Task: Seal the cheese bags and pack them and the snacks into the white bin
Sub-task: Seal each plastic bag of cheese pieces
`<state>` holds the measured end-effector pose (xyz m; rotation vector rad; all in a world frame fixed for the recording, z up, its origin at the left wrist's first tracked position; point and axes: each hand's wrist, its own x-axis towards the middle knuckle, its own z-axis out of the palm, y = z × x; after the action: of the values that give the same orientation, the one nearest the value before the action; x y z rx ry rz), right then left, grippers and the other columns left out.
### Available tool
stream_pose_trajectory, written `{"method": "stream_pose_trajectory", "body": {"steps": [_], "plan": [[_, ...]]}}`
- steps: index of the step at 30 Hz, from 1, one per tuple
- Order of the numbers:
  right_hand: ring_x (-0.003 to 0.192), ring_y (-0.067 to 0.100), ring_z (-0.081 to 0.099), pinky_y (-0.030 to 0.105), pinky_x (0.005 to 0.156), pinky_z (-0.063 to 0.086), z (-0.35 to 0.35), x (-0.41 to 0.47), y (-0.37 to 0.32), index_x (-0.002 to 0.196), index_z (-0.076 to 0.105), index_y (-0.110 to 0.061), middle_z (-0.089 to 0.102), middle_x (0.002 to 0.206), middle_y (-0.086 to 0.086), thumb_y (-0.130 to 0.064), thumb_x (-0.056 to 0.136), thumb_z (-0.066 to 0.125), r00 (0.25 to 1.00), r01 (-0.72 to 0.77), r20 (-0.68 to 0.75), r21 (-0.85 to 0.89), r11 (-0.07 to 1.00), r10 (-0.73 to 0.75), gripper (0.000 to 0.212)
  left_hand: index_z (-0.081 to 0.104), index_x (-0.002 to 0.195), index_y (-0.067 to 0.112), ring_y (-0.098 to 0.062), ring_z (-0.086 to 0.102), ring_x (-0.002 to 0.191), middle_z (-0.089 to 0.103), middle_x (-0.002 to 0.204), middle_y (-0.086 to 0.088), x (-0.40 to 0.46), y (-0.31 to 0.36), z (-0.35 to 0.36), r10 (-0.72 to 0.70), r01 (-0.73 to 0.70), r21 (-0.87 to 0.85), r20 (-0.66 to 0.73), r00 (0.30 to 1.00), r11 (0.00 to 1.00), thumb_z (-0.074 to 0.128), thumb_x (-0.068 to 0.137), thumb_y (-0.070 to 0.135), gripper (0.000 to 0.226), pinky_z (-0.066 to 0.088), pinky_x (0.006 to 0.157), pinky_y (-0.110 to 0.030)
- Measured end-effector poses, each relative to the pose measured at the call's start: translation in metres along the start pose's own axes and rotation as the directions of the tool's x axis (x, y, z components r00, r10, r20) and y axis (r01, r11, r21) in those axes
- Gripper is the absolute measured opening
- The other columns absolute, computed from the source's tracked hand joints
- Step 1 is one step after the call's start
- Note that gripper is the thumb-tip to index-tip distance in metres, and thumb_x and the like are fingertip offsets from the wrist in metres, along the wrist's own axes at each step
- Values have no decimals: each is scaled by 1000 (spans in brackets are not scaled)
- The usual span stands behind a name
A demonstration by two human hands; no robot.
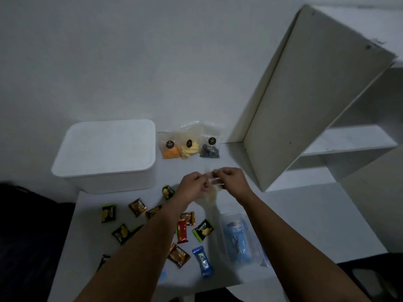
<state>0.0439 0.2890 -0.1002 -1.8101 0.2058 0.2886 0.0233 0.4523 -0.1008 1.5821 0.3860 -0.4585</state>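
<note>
Fingers of the left hand (192, 182) and the right hand (229, 177) are curled and pinched on the top edge of a clear cheese bag (210, 192), which is held up above the worktop (305, 214), its pale contents hanging below the knuckles. Thin, light, slippery film is judged likely, so the mouth strip is best gripped at both ends. Three more bags (189, 144) are stood beside the closed white bin (104, 153); snacks (137, 207) are scattered nearer.
</note>
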Motion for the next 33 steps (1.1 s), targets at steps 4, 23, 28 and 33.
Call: {"method": "stream_pose_trajectory", "body": {"steps": [4,23,28,33], "plan": [[68,12,72,18,60,53,26,-39,-27,96,77,2,76,80,14,6,90,66,985,156,90,-127,980,-146,14,68,79,12,-21,73,78,73,78,-10,-41,9,-28,61,-61,-3,-45,997,998,70,91,46,37,62,82,-40],[88,20,70,34,77,58,79,-103,-74,104,80,-14,78,98,5,-20,91,68,892,365,43,-659,658,-451,18,34,54,21,-19,38,52,35,54,3,-135,8,-83,338,-173,559,-206,918,811,58,83,37,40,31,58,-32],[65,12,58,27,65,45,66,-102,-91,88,75,-1,71,80,10,-19,96,70,931,362,189,-390,847,-312,20,60,100,30,-13,61,94,64,101,6,-141,8,-99,499,-393,376,-244,832,839,57,97,25,7,49,81,-33],[69,8,64,26,66,50,53,-108,-99,81,70,-11,73,82,6,-13,98,65,914,315,339,-253,915,-221,18,67,92,24,-17,67,95,73,96,4,-142,5,-102,530,-459,358,-129,838,813,61,99,24,9,53,88,-36]]}}
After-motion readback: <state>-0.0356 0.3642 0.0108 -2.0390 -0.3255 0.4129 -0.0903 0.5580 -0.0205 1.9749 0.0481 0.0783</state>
